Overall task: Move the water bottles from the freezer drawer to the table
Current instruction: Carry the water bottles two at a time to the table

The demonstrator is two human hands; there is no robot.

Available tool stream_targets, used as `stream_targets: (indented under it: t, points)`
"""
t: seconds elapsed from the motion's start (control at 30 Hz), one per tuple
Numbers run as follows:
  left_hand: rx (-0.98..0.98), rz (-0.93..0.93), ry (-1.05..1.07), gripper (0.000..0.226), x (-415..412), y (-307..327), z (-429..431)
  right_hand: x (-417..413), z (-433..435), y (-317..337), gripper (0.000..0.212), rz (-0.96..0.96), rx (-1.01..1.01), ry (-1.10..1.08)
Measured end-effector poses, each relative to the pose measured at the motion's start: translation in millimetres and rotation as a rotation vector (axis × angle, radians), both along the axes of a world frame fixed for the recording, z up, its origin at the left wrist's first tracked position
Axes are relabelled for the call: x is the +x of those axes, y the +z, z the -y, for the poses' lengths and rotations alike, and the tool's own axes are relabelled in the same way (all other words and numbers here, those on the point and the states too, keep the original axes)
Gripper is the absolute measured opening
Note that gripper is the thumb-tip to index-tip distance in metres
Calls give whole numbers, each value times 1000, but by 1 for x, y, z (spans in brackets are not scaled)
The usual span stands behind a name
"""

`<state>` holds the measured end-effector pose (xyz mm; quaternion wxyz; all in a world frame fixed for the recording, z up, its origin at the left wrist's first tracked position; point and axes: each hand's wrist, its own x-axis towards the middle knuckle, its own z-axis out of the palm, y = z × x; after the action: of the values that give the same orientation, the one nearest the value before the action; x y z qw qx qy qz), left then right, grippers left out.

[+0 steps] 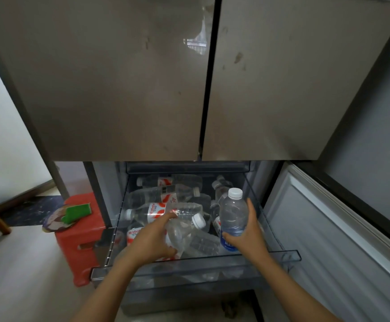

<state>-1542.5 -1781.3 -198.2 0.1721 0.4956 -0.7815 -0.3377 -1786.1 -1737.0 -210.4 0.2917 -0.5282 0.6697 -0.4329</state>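
The freezer drawer is seen pulled out beneath the two closed upper doors of a refrigerator; it is filled with many clear water bottles lying on their sides, most with white caps and several with red-and-white labels. The right hand is wrapped around the lower part of an upright bottle with a white cap and a blue label, held above the right side of the drawer; the left hand is closed around a tilted clear bottle whose white cap points up and to the right, just above the other bottles at the front of the drawer. To the right, an open lower door is seen with a grey inner face; to the left of the drawer a red plastic stool is set on the pale floor, with a green sponge and a round printed item lying on top; the table is not in view.
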Motion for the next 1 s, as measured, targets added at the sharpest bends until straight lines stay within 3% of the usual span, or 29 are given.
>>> stream_targets:
  t: [0.3,0.5,0.77,1.0]
  points:
    - [-42,-578,295,75,19,14,-26,8,-9,7,105,-30,-35,42]
    - [-99,-685,363,79,21,28,-37,12,-15,29,98,-30,-154,105]
    - [-258,-815,448,69,23,84,-38,36,-8,105,96,46,-317,249]
    - [-358,-887,703,67,69,114,-55,86,8,141,91,183,-316,484]
